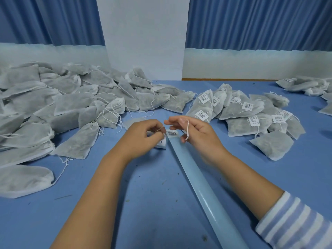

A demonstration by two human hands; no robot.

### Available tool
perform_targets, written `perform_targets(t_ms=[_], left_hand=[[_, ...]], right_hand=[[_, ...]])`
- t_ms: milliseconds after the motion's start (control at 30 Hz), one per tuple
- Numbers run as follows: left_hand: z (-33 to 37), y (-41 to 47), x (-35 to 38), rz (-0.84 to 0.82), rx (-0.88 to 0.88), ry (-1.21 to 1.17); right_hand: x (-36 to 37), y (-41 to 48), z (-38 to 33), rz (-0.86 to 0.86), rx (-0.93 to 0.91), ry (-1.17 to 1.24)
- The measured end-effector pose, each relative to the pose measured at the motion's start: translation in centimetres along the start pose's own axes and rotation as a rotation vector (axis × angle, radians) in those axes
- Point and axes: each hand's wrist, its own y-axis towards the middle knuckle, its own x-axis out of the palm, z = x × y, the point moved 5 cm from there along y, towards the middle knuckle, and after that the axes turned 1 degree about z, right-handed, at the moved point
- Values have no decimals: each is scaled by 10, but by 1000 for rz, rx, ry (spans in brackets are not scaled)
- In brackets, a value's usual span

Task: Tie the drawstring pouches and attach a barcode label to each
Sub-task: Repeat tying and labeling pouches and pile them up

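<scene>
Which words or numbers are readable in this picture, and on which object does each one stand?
Labels on the pouches in the right pile: barcodes with small print, too blurred to read.
Label at the end of the pale strip: too small to read.
No other text.

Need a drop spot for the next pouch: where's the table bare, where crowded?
Bare: near table between the unlabelled pile and the label strip; also right of the strip, below the labelled pile. Crowded: both piles, far left and far right.
</scene>
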Motion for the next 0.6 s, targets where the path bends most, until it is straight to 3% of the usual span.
perform_targets(t_ms=[133, 267, 600], left_hand=[[-11, 4, -15, 98, 23, 237], [-11, 3, -28, 175, 58, 240], [16, -5, -35, 192, 31, -110]], right_hand=[[-6, 3, -2, 30, 25, 111], [-10, 4, -1, 33, 62, 237], [-13, 6, 5, 33, 164, 499]])
